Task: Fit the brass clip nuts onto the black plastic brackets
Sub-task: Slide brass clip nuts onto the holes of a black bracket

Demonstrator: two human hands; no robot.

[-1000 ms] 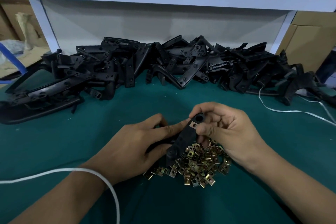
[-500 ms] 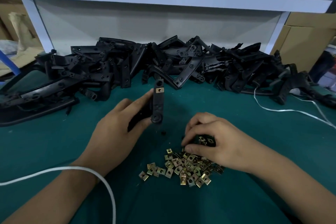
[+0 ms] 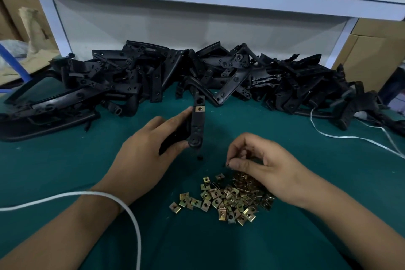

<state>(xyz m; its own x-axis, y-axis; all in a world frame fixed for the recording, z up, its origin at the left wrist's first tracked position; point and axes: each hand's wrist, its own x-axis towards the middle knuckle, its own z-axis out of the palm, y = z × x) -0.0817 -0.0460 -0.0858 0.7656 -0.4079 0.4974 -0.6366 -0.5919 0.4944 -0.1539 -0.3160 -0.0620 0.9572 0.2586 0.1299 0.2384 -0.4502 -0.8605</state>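
Left hand (image 3: 140,158) now holds bracket (image 3: 197,124) upright w/ 1 nut (image 3: 199,108) fitted, beyond nut pile (image 3: 228,197). Right hand (image 3: 263,160) moved to pile, fingers curled, probably pinching next nut.

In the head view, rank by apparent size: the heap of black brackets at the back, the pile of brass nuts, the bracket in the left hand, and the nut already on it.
1. Heap of black brackets, though farthest away.
2. Pile of brass nuts.
3. Held bracket, gripped by the left hand.
4. Fitted nut.
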